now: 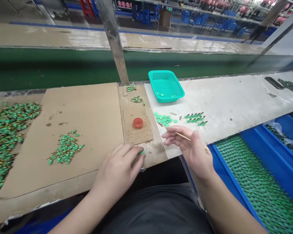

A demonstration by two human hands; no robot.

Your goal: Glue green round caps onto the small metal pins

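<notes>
My left hand [119,164] rests at the table's front edge, its thumb and forefinger pinched on a small green disc [142,152] that is partly covered. My right hand [191,149] is raised just right of it, palm turned inward, gripping a thin wooden stick [183,136] with a dark tip. That tip hovers by a cluster of loose green discs [164,119]. Between the hands and the basket, a small red cup [137,123] sits on a cardboard strip [136,138]. Rows of green discs with upright dark pieces [195,117] stand on the white surface.
A teal basket [166,99] holding a few discs stands behind. Small green-and-gold pieces lie in a large heap [7,139] and a smaller pile [65,148] at left. Blue bins [236,175] of finished-looking pieces sit below right. A metal post [113,42] rises behind the table.
</notes>
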